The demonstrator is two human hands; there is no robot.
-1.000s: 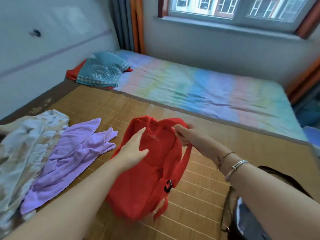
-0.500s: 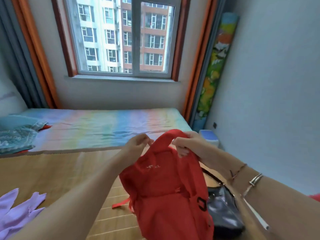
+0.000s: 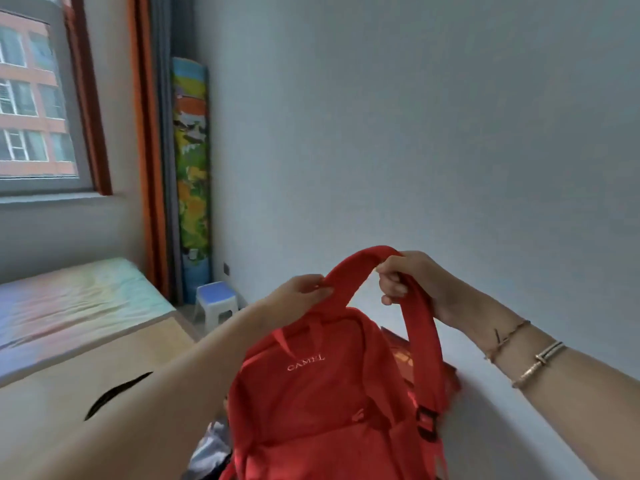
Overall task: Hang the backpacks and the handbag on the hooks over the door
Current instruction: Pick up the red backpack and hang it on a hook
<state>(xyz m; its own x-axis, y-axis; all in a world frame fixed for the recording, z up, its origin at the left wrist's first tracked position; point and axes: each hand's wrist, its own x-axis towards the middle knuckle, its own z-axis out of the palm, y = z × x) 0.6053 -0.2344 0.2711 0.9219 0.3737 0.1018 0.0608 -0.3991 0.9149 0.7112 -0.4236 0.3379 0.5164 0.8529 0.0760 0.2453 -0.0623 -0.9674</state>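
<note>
Grey wall point(image 3: 415, 133), window point(image 3: 31, 98) left, small blue stool point(image 3: 216, 301) in corner.

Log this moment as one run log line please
stage: carrying | left hand: gripping strap | right hand: gripping strap | red fabric backpack: lifted | hooks: unseen

— Where is the light coming from?
— Daylight is coming in through the window point(image 3: 34, 109) at the upper left, soft and even; the grey wall point(image 3: 415, 133) is showing no glare and no hard shadows.
— Is it looking sharp?
— Not quite. Motion blur is smearing the bed point(image 3: 69, 299) at the left edge and the lower part of the red backpack point(image 3: 311, 410), and the wide lens is bending the window frame and curtain point(image 3: 149, 150).
</note>
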